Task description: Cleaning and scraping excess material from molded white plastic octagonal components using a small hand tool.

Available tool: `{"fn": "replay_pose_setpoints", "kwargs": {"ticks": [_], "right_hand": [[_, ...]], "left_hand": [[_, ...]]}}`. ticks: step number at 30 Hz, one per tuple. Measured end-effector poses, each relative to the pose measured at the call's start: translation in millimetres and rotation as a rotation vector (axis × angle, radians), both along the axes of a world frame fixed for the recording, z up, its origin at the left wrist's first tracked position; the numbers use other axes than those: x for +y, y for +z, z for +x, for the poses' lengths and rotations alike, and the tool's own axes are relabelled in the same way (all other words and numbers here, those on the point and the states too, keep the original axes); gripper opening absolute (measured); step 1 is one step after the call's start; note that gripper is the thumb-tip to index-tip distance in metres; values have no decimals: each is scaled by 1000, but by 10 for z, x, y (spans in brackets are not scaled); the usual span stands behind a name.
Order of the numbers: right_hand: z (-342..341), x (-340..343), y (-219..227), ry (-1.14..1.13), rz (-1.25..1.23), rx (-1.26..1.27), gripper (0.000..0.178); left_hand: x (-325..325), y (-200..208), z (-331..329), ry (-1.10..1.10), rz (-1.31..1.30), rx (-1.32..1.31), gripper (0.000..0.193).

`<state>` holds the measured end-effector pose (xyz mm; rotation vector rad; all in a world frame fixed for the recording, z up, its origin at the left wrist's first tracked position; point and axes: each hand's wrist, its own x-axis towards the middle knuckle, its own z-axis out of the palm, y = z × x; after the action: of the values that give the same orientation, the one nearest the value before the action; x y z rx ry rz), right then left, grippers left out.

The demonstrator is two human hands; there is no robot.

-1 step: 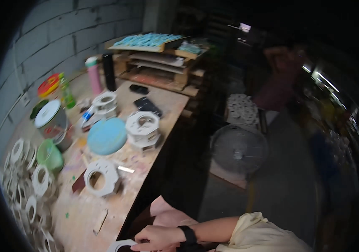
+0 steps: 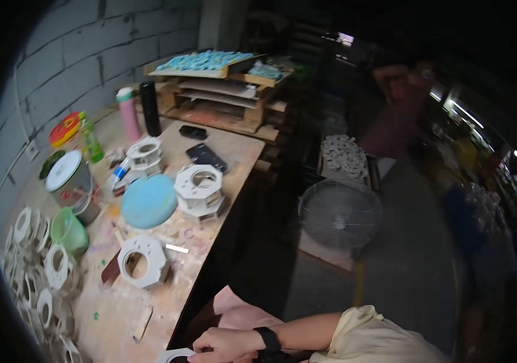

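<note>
My right hand (image 2: 225, 345) reaches in from the lower right, a black band on its wrist. Its fingers are curled and closed over the edge of a white octagonal part with a round opening (image 2: 172, 356), partly cut off by the lower edge. Whatever the fingers grip is hidden. My left hand is out of view. On the table nearby lie another white octagonal part (image 2: 143, 262), a dark red sheet (image 2: 111, 270) and a thin narrow tool (image 2: 143, 325). Farther back, white parts are stacked (image 2: 200, 190) beside a light-blue round disc (image 2: 148, 201).
Many white ring parts (image 2: 45, 305) are heaped at the table's left. Behind stand a green cup (image 2: 70, 231), a lidded bucket (image 2: 68, 175), bottles (image 2: 128, 115) and a phone (image 2: 206, 156). A pallet stack (image 2: 222, 109) holds blue pieces. Rightward are a fan (image 2: 340, 213) and another person (image 2: 400, 109).
The view has shifted a little, so the table and the background sit slightly farther left. My right hand stays at the white part, with its fingers still curled.
</note>
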<state>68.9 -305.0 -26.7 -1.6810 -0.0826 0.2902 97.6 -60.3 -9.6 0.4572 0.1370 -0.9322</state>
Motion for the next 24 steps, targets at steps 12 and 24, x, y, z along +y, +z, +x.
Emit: {"fn": "replay_pose_setpoints", "kwargs": {"ticks": [12,24], "right_hand": [[-229,-32,-100,-259,64,-88,42],[-508,-311,-83,-416,-131,-276,20]], "left_hand": [[-772,-406,237,-159,-28,-175,56],[-2618,-802,-333,-575,-253,-367,60]]}}
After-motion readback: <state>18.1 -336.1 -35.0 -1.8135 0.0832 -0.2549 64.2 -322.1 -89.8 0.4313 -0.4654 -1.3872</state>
